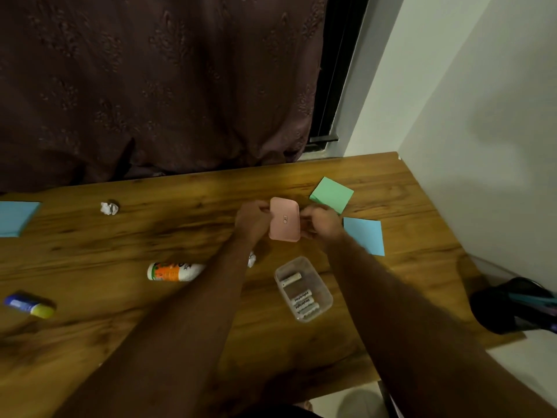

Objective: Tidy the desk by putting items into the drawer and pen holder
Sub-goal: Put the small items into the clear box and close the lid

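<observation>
Forearms reach from bottom edge over wooden desk. Dark curtain hangs behind desk. Black pen holder at right edge, pens inside. Blue sticky pad, green sticky pad near right hand. Clear plastic box holds batteries, just below hands. Pink lid held above desk, left hand gripping left edge, right hand pinching right edge. White-orange bottle, blue-yellow glue stick, crumpled paper ball lie left.
</observation>
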Motion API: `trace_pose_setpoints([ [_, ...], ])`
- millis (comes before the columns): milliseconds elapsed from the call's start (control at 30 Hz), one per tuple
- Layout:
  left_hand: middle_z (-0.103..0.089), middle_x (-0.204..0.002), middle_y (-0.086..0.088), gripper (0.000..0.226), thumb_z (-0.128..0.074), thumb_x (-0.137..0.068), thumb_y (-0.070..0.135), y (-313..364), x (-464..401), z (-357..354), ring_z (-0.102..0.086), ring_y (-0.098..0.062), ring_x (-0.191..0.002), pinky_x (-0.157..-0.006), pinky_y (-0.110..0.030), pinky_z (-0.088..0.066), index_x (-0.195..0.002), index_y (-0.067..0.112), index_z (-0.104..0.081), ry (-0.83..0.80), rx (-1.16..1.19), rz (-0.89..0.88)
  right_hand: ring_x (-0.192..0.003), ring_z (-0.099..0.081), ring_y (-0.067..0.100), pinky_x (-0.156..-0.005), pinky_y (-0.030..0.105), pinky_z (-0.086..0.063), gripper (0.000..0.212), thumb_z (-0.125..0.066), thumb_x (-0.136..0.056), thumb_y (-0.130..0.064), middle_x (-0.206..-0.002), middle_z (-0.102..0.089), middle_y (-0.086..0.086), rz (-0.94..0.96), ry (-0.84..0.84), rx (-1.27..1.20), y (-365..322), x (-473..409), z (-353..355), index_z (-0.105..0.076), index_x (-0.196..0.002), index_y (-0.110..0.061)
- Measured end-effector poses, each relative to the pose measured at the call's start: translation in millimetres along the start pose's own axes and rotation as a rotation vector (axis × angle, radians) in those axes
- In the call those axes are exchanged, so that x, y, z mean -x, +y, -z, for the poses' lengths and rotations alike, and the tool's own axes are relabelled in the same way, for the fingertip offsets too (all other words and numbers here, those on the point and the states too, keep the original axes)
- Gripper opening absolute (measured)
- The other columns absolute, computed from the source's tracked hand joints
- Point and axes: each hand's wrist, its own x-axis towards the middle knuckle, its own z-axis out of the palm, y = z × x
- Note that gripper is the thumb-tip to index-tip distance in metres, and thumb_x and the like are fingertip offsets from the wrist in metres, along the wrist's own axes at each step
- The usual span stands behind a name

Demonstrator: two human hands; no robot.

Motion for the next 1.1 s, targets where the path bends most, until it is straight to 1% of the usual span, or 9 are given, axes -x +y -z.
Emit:
trace_pose_setpoints([
  [67,-0.062,-0.122,-0.014,0.035,-0.06,-0.091,0.008,7,7,2,-0.061,-0.028,-0.104,-0.087,-0.048,-0.055,-0.126,0.007,-0.059,-0.031,0.161,0.053,-0.063,-0.06,0.021,-0.054,0.03,-0.05,0.003,-0.061,-0.087,-0.006,-0.073,-0.061,0.008,0.005,0.025,-0.012,-4,6,4,-0.064,-0.088,-0.008],
  [133,-0.061,-0.122,-0.013,0.036,-0.06,-0.091,0.006,13,16,3,-0.061,-0.028,-0.104,-0.085,-0.048,-0.056,-0.127,0.007,-0.058,-0.053,0.293,0.08,-0.067,-0.057,0.02,-0.063,0.034,-0.049,0.014,-0.065,-0.088,-0.009,-0.077,-0.06,0.007,0.013,0.048,-0.021,-6,13,10,-0.067,-0.101,-0.011],
  [267,-0.061,-0.118,-0.008,0.036,-0.059,-0.092,0.005,22,37,2,-0.062,-0.023,-0.102,-0.076,-0.035,-0.058,-0.128,0.008,-0.056,-0.084,0.439,0.089,-0.064,-0.057,0.014,-0.051,0.027,-0.048,0.024,-0.065,-0.088,-0.003,-0.093,-0.065,0.008,0.076,0.024,-0.065,-10,36,24,-0.064,-0.111,-0.009],
  [367,-0.063,-0.105,0.0,0.035,-0.06,-0.092,0.006,25,55,3,-0.063,-0.014,-0.092,-0.066,-0.026,-0.056,-0.127,0.009,-0.056,-0.098,0.504,0.064,-0.084,-0.068,0.02,-0.056,0.032,-0.058,0.024,-0.061,-0.09,0.001,-0.104,-0.068,0.01,0.133,-0.034,-0.097,-11,55,34,-0.062,-0.113,-0.004],
  [533,-0.065,-0.115,-0.008,0.035,-0.062,-0.091,0.006,11,86,1,-0.066,-0.022,-0.1,-0.082,-0.039,-0.058,-0.126,0.007,-0.059,-0.092,0.497,0.058,-0.096,-0.065,0.029,-0.046,0.022,-0.049,0.027,-0.059,-0.088,0.004,-0.112,-0.068,0.016,0.203,-0.105,-0.087,0,79,48,-0.065,-0.114,-0.002],
  [667,-0.068,-0.101,-0.003,0.031,-0.065,-0.089,0.006,-7,115,-7,-0.067,-0.016,-0.091,-0.069,-0.026,-0.057,-0.119,0.006,-0.063,-0.031,0.503,0.069,-0.095,-0.067,0.023,-0.063,0.029,-0.053,0.028,-0.059,-0.086,0.007,-0.101,-0.071,0.007,0.29,-0.124,0.051,15,89,54,-0.07,-0.104,-0.01],
  [767,-0.065,-0.093,0.003,0.034,-0.07,-0.085,0.007,-18,134,-13,-0.067,-0.013,-0.086,-0.064,-0.023,-0.058,-0.118,0.008,-0.064,0.046,0.469,0.087,-0.086,-0.067,0.018,-0.06,0.025,-0.053,0.03,-0.058,-0.084,0.009,-0.087,-0.069,-0.001,0.336,-0.14,0.147,25,95,55,-0.072,-0.095,-0.015],
  [933,-0.068,-0.087,0.008,0.042,-0.072,-0.083,0.012,-33,159,-23,-0.069,-0.012,-0.084,-0.073,-0.039,-0.06,-0.124,0.018,-0.063,0.147,0.33,0.025,-0.075,-0.063,0.005,-0.048,0.01,-0.045,0.032,-0.057,-0.085,0.005,-0.092,-0.068,0.0,0.404,-0.164,0.411,37,102,56,-0.071,-0.111,-0.008],
  [1100,-0.07,-0.083,0.008,0.043,-0.072,-0.084,0.017,-39,170,-27,-0.069,-0.008,-0.076,-0.067,-0.032,-0.06,-0.125,0.025,-0.062,0.169,0.225,-0.002,-0.091,-0.063,0.012,-0.053,0.011,-0.043,0.032,-0.056,-0.089,-0.002,-0.109,-0.071,0.001,0.401,-0.146,0.59,43,102,55,-0.071,-0.115,-0.014],
])
